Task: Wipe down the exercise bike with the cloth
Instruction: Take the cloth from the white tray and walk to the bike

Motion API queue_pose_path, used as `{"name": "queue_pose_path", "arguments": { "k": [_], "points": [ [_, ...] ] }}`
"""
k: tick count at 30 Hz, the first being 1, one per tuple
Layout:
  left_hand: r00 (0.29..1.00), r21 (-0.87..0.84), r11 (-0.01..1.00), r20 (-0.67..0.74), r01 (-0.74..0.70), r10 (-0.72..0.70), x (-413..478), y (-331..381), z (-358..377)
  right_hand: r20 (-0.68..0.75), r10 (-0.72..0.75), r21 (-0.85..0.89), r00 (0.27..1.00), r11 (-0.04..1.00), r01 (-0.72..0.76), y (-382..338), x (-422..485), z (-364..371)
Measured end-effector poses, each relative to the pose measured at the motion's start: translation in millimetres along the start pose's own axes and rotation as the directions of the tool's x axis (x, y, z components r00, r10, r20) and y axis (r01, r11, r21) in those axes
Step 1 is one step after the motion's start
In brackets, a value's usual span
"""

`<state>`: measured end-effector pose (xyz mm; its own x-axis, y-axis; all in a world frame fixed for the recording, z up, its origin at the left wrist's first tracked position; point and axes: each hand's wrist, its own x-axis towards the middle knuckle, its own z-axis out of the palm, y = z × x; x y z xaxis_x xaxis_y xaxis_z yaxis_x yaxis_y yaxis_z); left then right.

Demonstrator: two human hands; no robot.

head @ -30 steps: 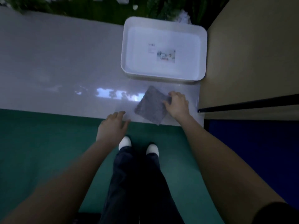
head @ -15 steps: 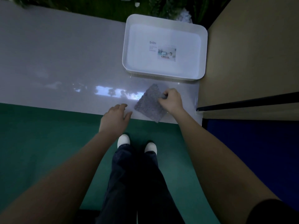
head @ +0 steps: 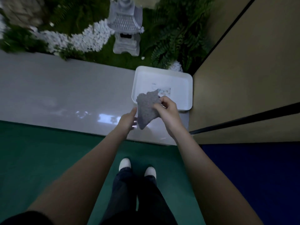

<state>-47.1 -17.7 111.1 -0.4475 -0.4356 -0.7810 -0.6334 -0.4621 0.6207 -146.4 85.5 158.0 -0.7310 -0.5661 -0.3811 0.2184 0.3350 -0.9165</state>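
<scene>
Cloth [head: 146, 108], grey and nubbly, has left the desk [head: 65, 95]. Half a second ago it lay flat near the front edge; now it hangs crumpled in the air, pinched at its right side by the fingers [head: 159, 103] of the right hand [head: 167, 111]. Left of those fingers the left hand [head: 128, 120] has risen too, fingers straight and loose at the cloth's lower edge; whether it touches, I cannot tell. The pick-up looks done and wiping has not begun. No exercise bike is in view, so a turn away seems needed. Beyond the fingers lie white pebbles [head: 84, 36], a stone lantern [head: 126, 30], a white tray [head: 190, 95] and ferns [head: 175, 38]. To their right a beige wall panel [head: 243, 78] closes that side.
</scene>
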Motion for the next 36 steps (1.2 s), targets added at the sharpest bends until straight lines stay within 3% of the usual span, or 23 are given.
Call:
{"name": "queue_pose_path", "arguments": {
  "k": [3,6,12,18,22,28,33,36],
  "points": [
    [0.977,-0.43,0.897,0.213,0.105,-0.012,-22.9,19.6,-8.5,0.004,-0.046,0.109,0.999,0.993,0.045,-31.9,-15.1,2.0],
    [0.98,-0.589,0.808,0.154,-0.01,0.125,-44.3,36.0,-21.1,-0.012,-0.086,0.133,0.996,0.987,0.086,-51.6,-27.0,3.1],
    [0.919,-0.375,0.839,-0.159,-0.394,0.361,-82.0,53.4,-61.2,-0.054,-0.139,0.076,0.989,0.987,0.143,-71.3,-49.9,18.6],
    [0.806,-0.101,0.827,-0.319,-0.553,0.499,-121.9,56.7,-84.7,0.121,-0.301,-0.177,0.946,0.931,0.319,-85.7,-67.6,53.6],
    [0.779,-0.131,0.801,-0.366,-0.584,0.509,-152.1,45.4,-83.2,0.29,-0.322,-0.21,0.901,0.897,0.388,-92.4,-81.4,68.0],
    [0.792,-0.277,0.771,-0.426,-0.573,0.436,-195.6,7.1,-61.6,0.495,-0.184,-0.032,0.849,0.973,0.229,-83.7,-104.6,59.3],
    [0.77,-0.305,0.748,-0.493,-0.589,0.405,-232.1,-28.1,-40.8,0.6,-0.156,-0.127,0.785,0.95,0.286,-70.4,-126.6,50.8],
    [0.71,-0.313,0.713,-0.606,-0.628,0.359,-254.1,-52.8,-37.0,0.665,-0.128,-0.093,0.735,0.963,0.252,-65.1,-135.3,50.9]
  ]
}}
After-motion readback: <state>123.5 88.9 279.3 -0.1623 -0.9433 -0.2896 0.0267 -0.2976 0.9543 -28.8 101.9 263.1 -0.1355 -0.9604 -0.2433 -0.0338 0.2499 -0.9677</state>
